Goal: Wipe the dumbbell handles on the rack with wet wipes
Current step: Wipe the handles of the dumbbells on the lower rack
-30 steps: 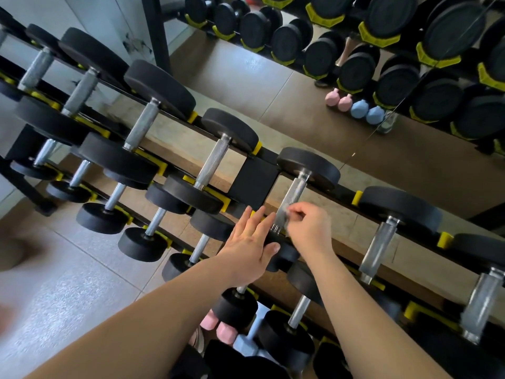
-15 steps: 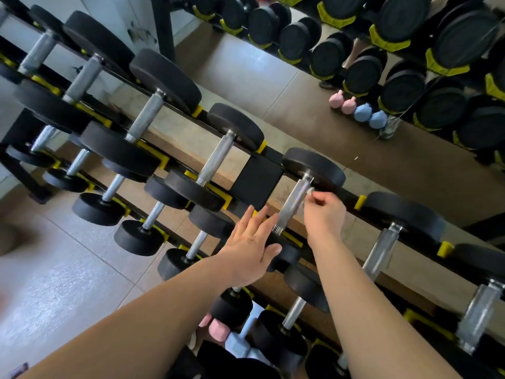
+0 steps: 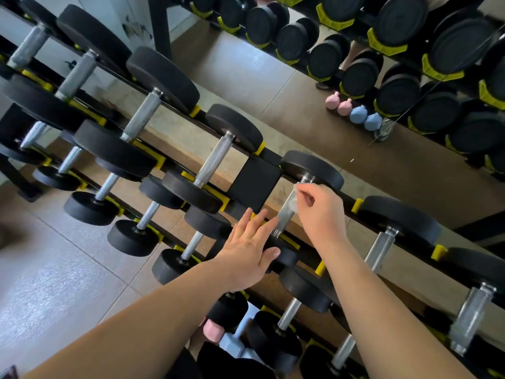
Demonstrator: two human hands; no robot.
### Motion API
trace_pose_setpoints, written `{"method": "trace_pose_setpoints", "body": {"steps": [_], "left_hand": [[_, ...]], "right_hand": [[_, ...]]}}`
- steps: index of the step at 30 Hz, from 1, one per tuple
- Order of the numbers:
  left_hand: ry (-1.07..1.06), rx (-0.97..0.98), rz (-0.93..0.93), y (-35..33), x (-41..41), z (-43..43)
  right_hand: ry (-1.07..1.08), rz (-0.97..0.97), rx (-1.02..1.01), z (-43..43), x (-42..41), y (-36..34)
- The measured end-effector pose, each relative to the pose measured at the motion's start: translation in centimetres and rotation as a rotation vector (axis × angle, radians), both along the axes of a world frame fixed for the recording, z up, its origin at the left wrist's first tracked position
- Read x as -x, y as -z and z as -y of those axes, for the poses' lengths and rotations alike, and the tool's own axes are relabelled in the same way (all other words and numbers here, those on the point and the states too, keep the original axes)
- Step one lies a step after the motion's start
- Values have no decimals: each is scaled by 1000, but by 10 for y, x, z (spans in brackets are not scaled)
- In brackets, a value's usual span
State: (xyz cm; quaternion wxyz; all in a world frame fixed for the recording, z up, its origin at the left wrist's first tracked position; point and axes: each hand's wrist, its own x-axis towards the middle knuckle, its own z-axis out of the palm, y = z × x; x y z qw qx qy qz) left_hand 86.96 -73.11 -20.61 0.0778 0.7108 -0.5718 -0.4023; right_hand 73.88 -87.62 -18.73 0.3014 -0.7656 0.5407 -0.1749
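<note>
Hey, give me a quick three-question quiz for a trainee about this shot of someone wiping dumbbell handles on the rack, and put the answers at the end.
1. True or false: the left hand grips the knurled silver dumbbell handle.
2. What does the right hand pinch against that handle? A) a thin white wet wipe B) a spray bottle C) a brush
3. Fill in: the plastic cradles on the black metal rack are coloured ___.
Key: 1 false, its straight fingers lie on the black round dumbbell head; 2 A; 3 yellow.
</note>
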Motion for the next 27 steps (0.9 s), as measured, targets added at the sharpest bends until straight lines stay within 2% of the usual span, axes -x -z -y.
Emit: {"method": "trace_pose_setpoints", "body": {"steps": [6,17,24,27], "left_hand": [[6,-8,-22,-5,-1,1],[9,-24,-18,-12,0,2],[15,-18,-14,-10,-2,2],[12,-17,-28,-10,-2,1]], "right_hand": [[-310,-274,-48,13,1,4],[-333,-279,139,18,2,12],[-293,-483,274,-1,-9,16],[-298,-397,217,-13,6,21]]}}
